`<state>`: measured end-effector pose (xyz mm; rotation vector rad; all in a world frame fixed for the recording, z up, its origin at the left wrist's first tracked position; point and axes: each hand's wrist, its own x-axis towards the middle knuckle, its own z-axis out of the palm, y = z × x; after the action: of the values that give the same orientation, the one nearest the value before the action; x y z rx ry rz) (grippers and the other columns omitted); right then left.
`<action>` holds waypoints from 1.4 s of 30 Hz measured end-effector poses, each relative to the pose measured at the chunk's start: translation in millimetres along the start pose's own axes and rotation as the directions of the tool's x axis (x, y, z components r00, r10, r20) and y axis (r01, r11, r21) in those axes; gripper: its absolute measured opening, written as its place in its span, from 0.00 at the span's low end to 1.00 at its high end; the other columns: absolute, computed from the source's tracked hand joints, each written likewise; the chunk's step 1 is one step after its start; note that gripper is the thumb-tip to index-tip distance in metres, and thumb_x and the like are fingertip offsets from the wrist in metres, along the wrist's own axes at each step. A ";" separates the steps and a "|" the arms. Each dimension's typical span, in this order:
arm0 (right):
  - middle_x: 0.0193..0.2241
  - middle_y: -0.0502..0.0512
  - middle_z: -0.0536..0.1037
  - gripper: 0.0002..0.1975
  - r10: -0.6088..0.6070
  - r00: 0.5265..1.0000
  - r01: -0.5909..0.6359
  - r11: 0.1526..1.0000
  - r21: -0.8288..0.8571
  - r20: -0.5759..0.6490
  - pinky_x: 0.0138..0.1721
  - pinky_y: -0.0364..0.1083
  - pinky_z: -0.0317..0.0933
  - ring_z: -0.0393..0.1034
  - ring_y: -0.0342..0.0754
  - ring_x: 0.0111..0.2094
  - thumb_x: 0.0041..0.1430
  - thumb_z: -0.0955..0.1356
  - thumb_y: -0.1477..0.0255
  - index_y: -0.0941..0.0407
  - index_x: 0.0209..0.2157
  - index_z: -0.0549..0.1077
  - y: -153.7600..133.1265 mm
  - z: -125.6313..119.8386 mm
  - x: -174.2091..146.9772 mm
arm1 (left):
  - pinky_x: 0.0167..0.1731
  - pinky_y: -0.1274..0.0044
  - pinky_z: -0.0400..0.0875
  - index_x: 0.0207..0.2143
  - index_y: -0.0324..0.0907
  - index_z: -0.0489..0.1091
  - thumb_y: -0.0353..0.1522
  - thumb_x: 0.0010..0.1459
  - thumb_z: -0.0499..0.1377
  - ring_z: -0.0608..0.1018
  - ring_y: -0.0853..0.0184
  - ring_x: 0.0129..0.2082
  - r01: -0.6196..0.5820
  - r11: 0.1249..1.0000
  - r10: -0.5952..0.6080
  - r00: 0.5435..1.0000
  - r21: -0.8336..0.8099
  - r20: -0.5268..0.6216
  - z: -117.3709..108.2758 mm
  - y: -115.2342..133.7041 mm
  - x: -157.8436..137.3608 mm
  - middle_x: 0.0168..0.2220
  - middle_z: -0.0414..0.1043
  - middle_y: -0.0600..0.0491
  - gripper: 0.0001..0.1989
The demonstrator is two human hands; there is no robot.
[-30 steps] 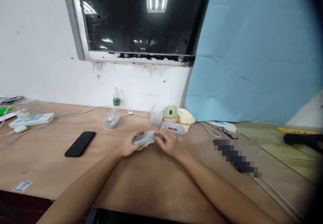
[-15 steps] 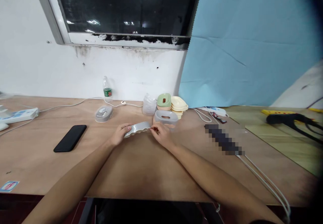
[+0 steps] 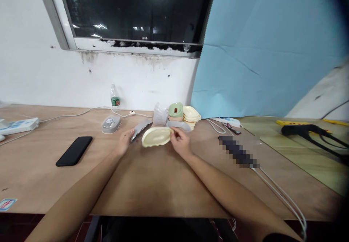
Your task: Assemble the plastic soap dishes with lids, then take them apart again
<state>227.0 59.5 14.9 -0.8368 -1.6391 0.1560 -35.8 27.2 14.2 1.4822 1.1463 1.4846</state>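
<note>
A pale-yellow, oval, shallow piece with a wavy edge (image 3: 156, 137) hangs tilted between the two hands, above the brown wooden tabletop (image 3: 158, 183). The right hand (image 3: 182, 143) pinches it at its right end. Just to its left, the left hand (image 3: 124, 141) grips a grey, wavy-edged, thin piece (image 3: 140, 128), held aslant; whether the two pieces touch I cannot tell. The hands are apart. Beyond the right hand stand a translucent whitish oval dish (image 3: 180, 126), a green rounded container (image 3: 175, 110) and a cream-coloured stack of dishes (image 3: 191, 114). A flat black phone (image 3: 74, 151) lies left of the left hand.
</note>
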 end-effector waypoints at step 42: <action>0.40 0.61 0.71 0.15 0.175 0.980 -0.190 0.713 -0.675 -0.091 0.43 0.50 0.58 0.65 0.54 0.40 0.57 0.64 0.67 0.58 0.44 0.74 98.9 -70.0 102.9 | 0.51 0.68 0.67 0.50 0.47 0.71 0.46 0.56 0.56 0.73 0.57 0.51 -0.485 0.637 0.215 0.858 0.599 0.466 -7.9 0.0 -10.6 0.51 0.70 0.49 0.23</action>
<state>331.5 168.8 63.7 -1.5630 -1.5946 -0.3521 -42.9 16.6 11.2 2.5264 1.3047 0.9409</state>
